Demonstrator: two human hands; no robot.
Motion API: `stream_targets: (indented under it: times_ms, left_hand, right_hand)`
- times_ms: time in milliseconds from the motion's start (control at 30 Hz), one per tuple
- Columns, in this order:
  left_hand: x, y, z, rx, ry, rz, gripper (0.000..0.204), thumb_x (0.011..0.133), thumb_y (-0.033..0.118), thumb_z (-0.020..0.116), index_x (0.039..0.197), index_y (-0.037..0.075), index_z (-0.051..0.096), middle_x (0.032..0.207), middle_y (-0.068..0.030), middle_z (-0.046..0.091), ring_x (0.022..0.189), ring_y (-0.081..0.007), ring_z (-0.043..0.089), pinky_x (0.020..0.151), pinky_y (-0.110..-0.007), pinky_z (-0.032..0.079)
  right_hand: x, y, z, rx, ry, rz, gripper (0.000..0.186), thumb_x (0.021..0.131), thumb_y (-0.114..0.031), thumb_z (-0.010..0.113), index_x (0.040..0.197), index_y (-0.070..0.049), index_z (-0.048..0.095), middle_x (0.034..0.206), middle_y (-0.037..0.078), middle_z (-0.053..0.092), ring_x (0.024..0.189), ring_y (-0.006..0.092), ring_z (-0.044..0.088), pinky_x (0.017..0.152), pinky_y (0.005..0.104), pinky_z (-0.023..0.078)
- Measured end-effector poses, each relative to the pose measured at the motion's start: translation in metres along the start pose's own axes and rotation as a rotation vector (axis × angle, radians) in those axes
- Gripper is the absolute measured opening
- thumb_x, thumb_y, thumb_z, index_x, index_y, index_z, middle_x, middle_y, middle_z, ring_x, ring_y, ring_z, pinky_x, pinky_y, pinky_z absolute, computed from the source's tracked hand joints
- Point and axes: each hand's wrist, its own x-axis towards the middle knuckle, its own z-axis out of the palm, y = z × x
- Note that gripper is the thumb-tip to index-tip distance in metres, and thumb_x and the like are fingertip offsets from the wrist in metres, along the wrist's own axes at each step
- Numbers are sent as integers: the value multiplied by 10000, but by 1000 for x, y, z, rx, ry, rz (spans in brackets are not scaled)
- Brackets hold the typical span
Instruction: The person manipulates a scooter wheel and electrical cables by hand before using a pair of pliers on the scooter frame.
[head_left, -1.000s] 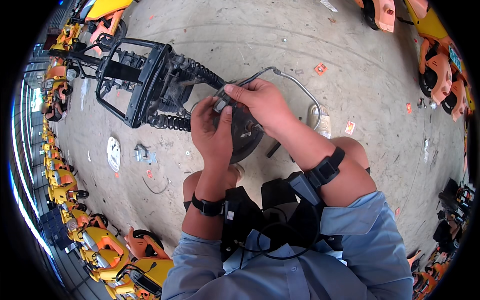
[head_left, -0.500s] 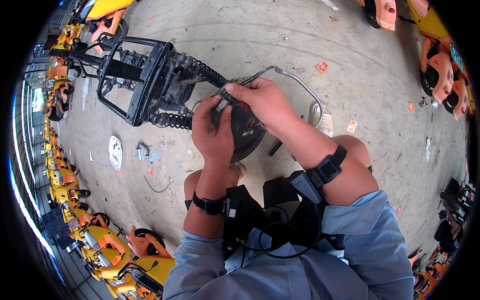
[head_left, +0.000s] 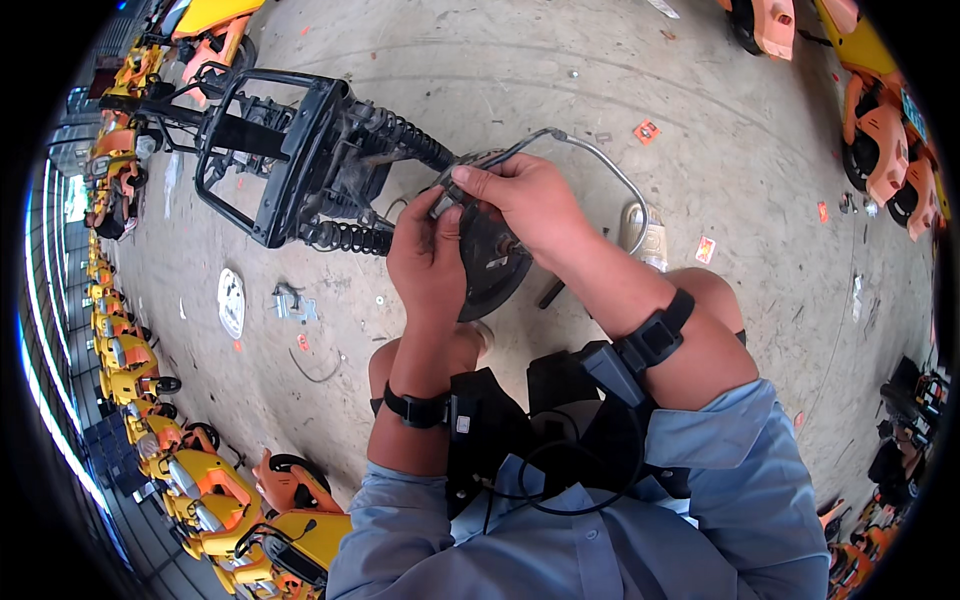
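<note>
Small dark connector (head_left: 442, 203), right up over the wheel (head_left: 492, 285), and both hands are on it! Left hand (head_left: 428, 245), grip clamped on its near side; right hand (head_left: 530, 205), thumb and fingers pinched together on its far end, where the cable (head_left: 607, 160) loops off right toward a shoe (head_left: 645, 235). Left of the wheel, the black frame (head_left: 268, 205) with its coil springs (head_left: 345, 238); nearer, on the concrete floor (head_left: 520, 95), a metal bracket (head_left: 296, 304) beside a white oval piece (head_left: 231, 303).

Wide fisheye view from head height, facing steeply down
Left hand (head_left: 425, 255) and right hand (head_left: 540, 210) show close up near mid-frame; blue shirt (head_left: 555, 555) fills the lower edge, concrete floor (head_left: 490, 90) reaches the upper edge.
</note>
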Motion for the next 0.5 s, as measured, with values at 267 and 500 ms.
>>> stream_targets:
  times_ms: [267,500]
  left_hand:
    - [2,0,-1,462,55,310,272,953,62,626,1209,-22,589,1088,-105,663,974,-159,652,854,-278,508]
    - [11,5,-8,-171,-269,-297,284,1014,189,543,1208,-18,564,998,-93,671,855,-136,637,774,-269,493]
  right_hand:
    - [-3,-2,2,50,30,41,344,832,-270,785,862,44,649,765,78,657,683,127,587,626,268,476]
    - [2,0,-6,4,-24,72,313,861,-262,751,905,31,650,792,75,663,694,151,603,651,285,486]
